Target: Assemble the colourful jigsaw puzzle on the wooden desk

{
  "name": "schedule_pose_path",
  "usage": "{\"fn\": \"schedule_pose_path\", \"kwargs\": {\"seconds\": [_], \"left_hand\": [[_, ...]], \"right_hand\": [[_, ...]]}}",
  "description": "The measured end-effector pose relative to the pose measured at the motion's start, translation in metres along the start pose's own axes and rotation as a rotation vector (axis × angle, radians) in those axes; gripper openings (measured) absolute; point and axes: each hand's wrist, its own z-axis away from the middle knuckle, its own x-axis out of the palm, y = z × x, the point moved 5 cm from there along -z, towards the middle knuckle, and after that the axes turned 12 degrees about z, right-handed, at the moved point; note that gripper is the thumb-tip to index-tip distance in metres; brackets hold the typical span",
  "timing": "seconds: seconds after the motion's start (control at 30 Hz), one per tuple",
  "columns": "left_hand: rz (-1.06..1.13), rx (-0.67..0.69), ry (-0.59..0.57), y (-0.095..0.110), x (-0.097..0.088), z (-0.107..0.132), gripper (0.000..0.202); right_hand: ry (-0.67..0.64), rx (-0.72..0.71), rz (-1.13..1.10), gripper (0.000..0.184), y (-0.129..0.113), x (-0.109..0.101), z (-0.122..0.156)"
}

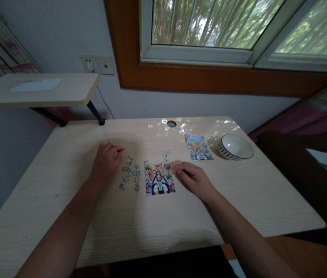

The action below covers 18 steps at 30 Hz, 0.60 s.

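Observation:
A partly assembled jigsaw puzzle [160, 179] lies flat on the table, showing a blue cartoon dog's face below a crowd of small colourful figures. Its upper edge is uneven, and a few joined pieces [166, 153] stick up at its top right. Loose puzzle pieces [128, 168] are scattered to its left. My left hand [107, 161] rests left of these pieces, fingers loosely bent, with no piece visible in it. Beside the puzzle's right edge lies my right hand [194, 178], its index finger reaching to the edge; whether it touches is unclear. Its fingers are apart.
A picture sheet [199, 147] with a matching design lies behind my right hand. Right of it stands a white bowl [235, 147] with dark stripes. A raised shelf [73, 87] on black legs occupies the back left. Near the table's rear edge is a round hole [171, 124].

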Motion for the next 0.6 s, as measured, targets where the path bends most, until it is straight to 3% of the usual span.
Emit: {"fn": "schedule_pose_path", "kwargs": {"seconds": [0.23, 0.6], "left_hand": [[0.031, -0.021, -0.069, 0.0016, 0.0048, 0.0011, 0.017], [0.1, 0.045, -0.318, 0.0075, 0.0095, 0.0047, 0.01]], "right_hand": [[-0.011, 0.014, -0.004, 0.021, 0.0018, 0.0004, 0.0006], [-0.014, 0.024, -0.005, 0.021, 0.0028, 0.0007, 0.002]]}}
